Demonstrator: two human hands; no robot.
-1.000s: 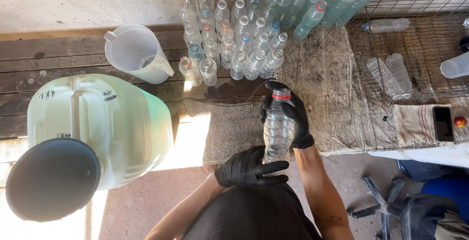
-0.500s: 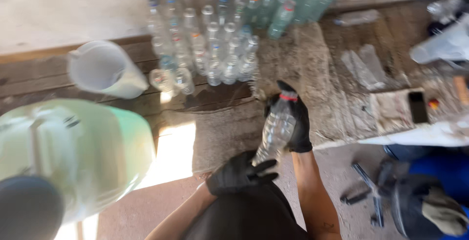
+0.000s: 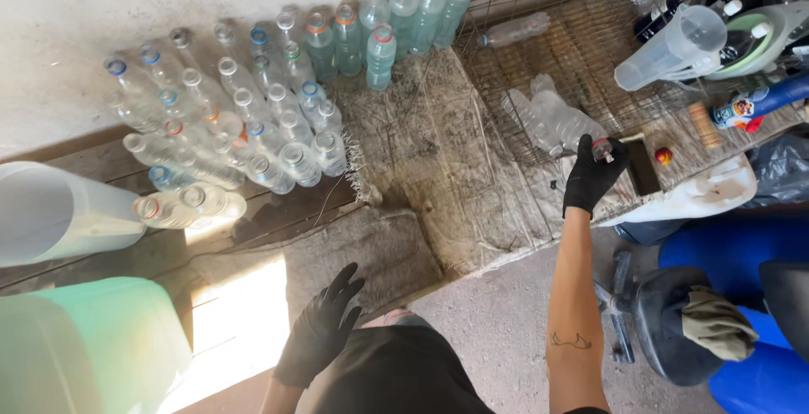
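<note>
My right hand [image 3: 592,174], in a black glove, reaches out to the right and grips the capped neck of a clear plastic bottle [image 3: 563,119] that lies on a wire mesh surface [image 3: 581,52] beside another crushed clear bottle [image 3: 520,113]. My left hand [image 3: 324,324], also gloved in black, hangs low near my body with its fingers spread and nothing in it. A crowd of several empty clear bottles [image 3: 244,119] stands against the wall at the upper left.
A white measuring jug [image 3: 59,212] lies at the left above a pale green canister [image 3: 84,347]. A second clear jug [image 3: 666,52], a black phone [image 3: 645,170], a small red cap [image 3: 664,156] and dark bottles sit at the right. Blue barrels [image 3: 750,296] stand lower right.
My right hand has carried the bottle from in front of me out to the right and laid it on the mesh. My left hand has let go and opened. The view swung right.
</note>
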